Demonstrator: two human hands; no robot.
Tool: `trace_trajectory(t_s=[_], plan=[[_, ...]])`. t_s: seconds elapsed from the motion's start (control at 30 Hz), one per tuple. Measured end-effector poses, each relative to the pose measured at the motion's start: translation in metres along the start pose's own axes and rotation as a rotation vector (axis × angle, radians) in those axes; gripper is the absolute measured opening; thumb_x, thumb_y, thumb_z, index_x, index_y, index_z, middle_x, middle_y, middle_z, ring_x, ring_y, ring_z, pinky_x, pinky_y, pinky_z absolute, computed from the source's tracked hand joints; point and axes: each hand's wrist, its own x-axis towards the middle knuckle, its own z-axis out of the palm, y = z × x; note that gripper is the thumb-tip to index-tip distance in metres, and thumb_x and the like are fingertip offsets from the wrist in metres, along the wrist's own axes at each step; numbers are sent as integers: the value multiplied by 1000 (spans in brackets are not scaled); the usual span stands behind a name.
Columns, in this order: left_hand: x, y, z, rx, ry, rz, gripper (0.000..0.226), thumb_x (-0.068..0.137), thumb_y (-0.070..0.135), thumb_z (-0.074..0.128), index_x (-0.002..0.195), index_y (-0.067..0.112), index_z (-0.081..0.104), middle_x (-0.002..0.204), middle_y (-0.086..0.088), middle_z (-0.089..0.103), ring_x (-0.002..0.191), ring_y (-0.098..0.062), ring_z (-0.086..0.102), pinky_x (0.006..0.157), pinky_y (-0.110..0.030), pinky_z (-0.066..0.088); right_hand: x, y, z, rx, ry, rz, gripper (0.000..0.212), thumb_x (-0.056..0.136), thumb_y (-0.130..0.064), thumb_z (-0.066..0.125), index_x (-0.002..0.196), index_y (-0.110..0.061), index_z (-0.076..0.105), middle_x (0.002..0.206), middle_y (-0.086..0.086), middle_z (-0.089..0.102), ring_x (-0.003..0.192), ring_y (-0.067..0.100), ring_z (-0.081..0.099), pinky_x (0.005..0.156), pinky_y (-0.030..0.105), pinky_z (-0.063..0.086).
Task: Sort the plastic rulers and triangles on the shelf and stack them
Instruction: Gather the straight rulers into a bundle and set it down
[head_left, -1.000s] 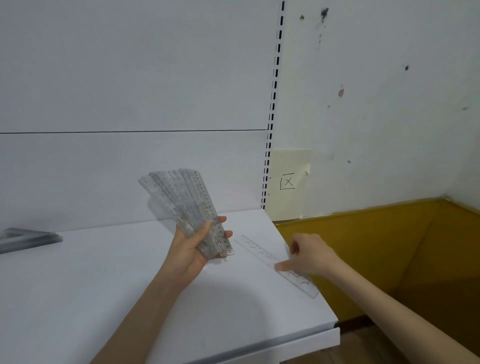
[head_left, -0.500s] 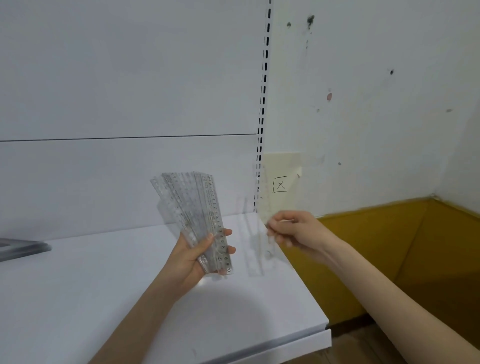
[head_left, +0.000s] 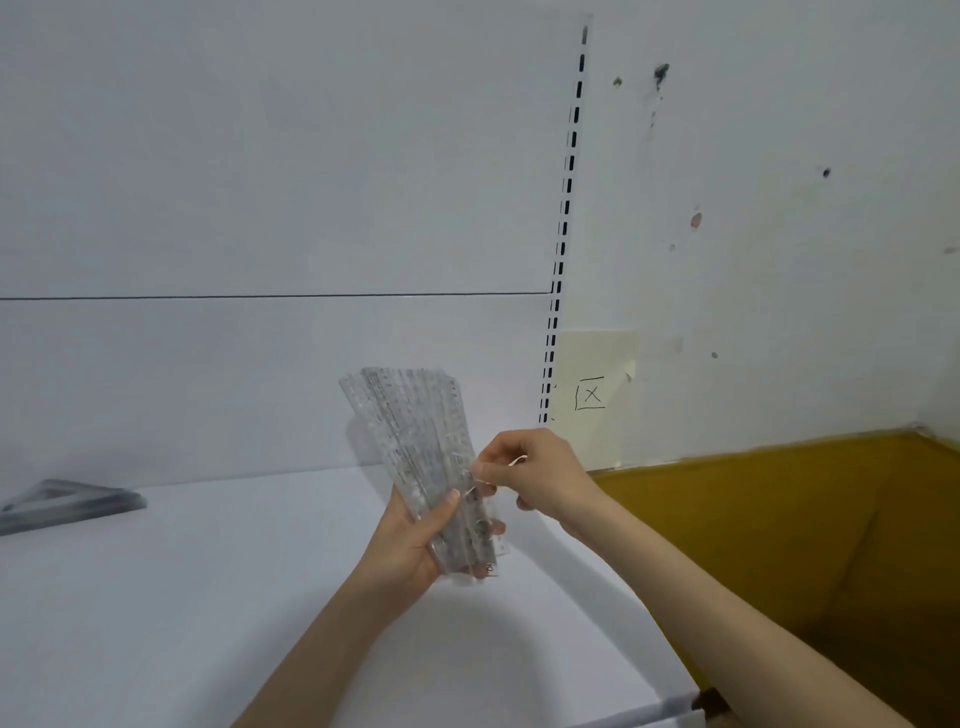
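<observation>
Presently, above the right end of the white shelf (head_left: 156, 597), left hand (head_left: 410, 545) grips the foot of a near-upright fan of clear plastic rulers (head_left: 410, 431); right hand (head_left: 540, 478), just beside, pinches the outermost clear ruler (head_left: 483, 519) at its right edge.

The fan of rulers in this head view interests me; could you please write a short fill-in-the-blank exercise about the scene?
1. The left hand grips the fan of rulers by its ____ end.
2. The right hand pinches the fan's ____ edge.
3. The stack of triangles lies on the shelf at the view's far ____.
4. The pale note on the wall bears a boxed ____.

Missing words: lower; right; left; X.
</observation>
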Motion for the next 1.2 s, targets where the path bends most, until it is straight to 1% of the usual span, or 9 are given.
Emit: trace_trajectory(t_s=[0.23,0.33,0.5,0.67,0.8,0.9,1.0,1.07,1.2], plan=[[1,-5,3,-2,84,17,54,85,9,63,134,8,38,106,-27,62,76,-43,63,54,-46,52,7,6,14,210,-72,104,16,88,-25,67,102,-17,67,88,-2,70,77,8,64,74,19,51],[7,-15,8,3,232,86,52,82,-6,60,124,19,45,107,-16,67,81,-32,70,57,-41,56,15,1,31,261,-116,135,51,75,-51,72,111,-15,66,99,-5,72,85,8,67,83,26,54],[4,-21,16,319,392,122,34,87,-13,53,106,14,46,103,-4,57,96,-22,60,50,-26,55,22,-4,56,46,-112,94,60,62,-52,83,107,-20,59,102,-6,65,86,4,63,63,14,49],[-2,-27,7,562,515,48,39,93,-1,52,130,-5,41,105,-6,56,102,-28,61,88,-41,53,29,-12,69,-49,-139,49,52,56,-42,89,92,-21,57,89,-9,61,75,3,57,56,11,41],[-3,-16,17,528,556,41,36,92,-8,46,127,-2,41,88,4,49,77,-11,61,64,-18,52,37,-20,76,-192,-152,-44,40,58,-37,88,80,-25,57,77,-9,59,65,4,53,51,12,39],[0,-10,26,214,635,154,56,87,-23,40,128,14,30,102,4,51,72,6,65,48,-13,49,44,-32,79,-307,-252,-24,38,58,-39,87,83,-26,63,77,-10,61,68,5,56,57,16,43],[-1,-2,31,-52,678,197,24,92,19,61,108,27,46,102,3,60,63,2,65,40,-34,52,48,-48,88,-374,-409,37,26,61,-34,87,70,-22,66,69,-7,63,67,9,60,67,24,50],[-3,2,27,-177,716,185,45,79,64,60,107,30,53,97,2,68,61,1,65,51,-35,51,51,-59,96,-402,-444,29,22,61,-30,87,65,-22,67,68,-6,65,69,10,62,71,26,52],[-14,7,1,498,781,120,70,90,31,60,143,6,20,128,-9,57,111,-12,59,87,-20,43,60,-79,108,-472,-416,-46,24,60,-31,87,68,-18,68,66,-4,63,67,10,59,65,27,48]])
